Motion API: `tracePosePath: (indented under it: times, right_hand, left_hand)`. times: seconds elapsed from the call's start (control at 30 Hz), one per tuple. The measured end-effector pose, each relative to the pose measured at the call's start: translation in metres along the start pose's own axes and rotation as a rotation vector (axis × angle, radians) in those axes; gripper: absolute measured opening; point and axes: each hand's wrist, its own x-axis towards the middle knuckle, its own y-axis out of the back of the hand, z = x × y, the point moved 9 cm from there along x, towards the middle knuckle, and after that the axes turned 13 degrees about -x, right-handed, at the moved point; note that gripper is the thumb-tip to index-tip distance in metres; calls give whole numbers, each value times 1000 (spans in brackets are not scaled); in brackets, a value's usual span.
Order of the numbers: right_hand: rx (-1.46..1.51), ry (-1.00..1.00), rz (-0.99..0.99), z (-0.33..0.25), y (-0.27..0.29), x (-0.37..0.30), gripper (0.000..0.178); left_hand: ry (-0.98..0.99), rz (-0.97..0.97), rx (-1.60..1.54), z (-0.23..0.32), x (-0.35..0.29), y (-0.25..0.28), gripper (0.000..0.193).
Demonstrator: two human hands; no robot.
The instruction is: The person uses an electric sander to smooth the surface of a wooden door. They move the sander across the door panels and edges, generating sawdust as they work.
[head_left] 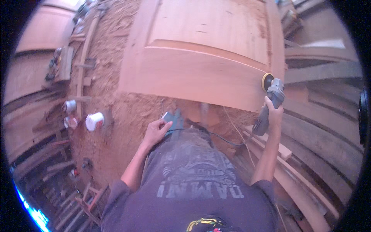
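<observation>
My right hand (273, 111) is wrapped round the grey body of an angle grinder (275, 92) fitted with a round, yellow-rimmed pad (267, 82). The pad is over the right side of a pale wooden panel door (185, 73), tilted; contact with the wood is hard to judge. Near my lap, my left hand (157, 131) has its fingers closed at a small teal and whitish piece (170, 119), whose kind is unclear. A dark cable (224, 139) runs between the grinder's rear and my lap.
Stacked boards (320, 135) line the right side. Left of the door, sawdust (104, 58) covers the ground beside a long timber strip (85, 65). A white bucket (94, 121) and smaller tins (69, 106) stand at left. A thin cord (236, 129) crosses below the door.
</observation>
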Motion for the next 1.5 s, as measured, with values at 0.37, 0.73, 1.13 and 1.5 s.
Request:
tracePosePath:
  times: [0.37,0.73,1.13,1.5]
  right_hand:
    - [-387,512,-322,-259,-316,-130,77]
    - [-598,397,-247,-275,-318,-142,70]
    - [-538,281,-119,-208,-241,-112,68]
    - [-556,235,-55,-163,-172,-80,75]
  left_hand:
    - [111,198,-3,-83,-37,130,42]
    - [156,140,-141,-129,-36,154,39]
    - [120,37,-173,-79,-1,132,42]
    - [49,8,-57,-78,14,84,39]
